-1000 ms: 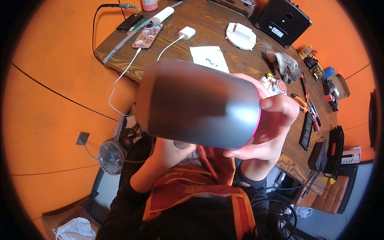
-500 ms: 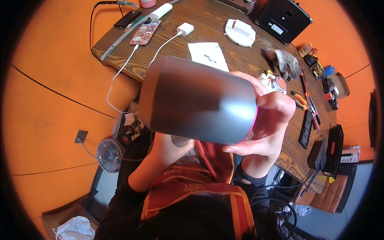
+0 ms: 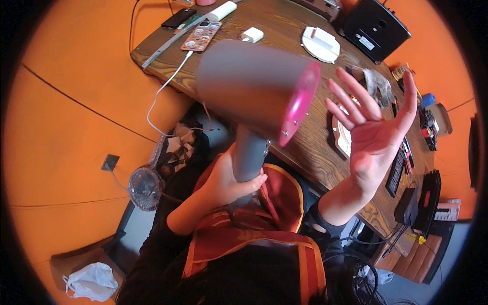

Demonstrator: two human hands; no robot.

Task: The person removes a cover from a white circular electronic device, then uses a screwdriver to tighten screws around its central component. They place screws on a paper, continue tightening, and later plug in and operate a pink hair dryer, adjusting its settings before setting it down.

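A grey hair dryer (image 3: 249, 81) with a bright pink end face (image 3: 303, 104) is raised over the near edge of the table. My left hand (image 3: 229, 178) is wrapped round its handle, thumb across the front. The dryer's barrel lies roughly level, its pink end toward the right. Apart from it, to the right, my right hand (image 3: 373, 127) is raised with fingers spread and palm showing, holding nothing. Partly behind that hand, a round white part (image 3: 343, 133) rests on the table.
On the wooden table (image 3: 284, 28) lie a phone (image 3: 202, 36) with a cable, a white charger (image 3: 252, 34), a white disc-shaped part (image 3: 320, 44), grey gloves (image 3: 378, 86) and a black speaker-like box (image 3: 375, 29). A small fan (image 3: 145, 188) is at the left.
My right hand has let go of the dryer's end and opened out to the right. The dryer has tilted, so its handle and pink end face now show.
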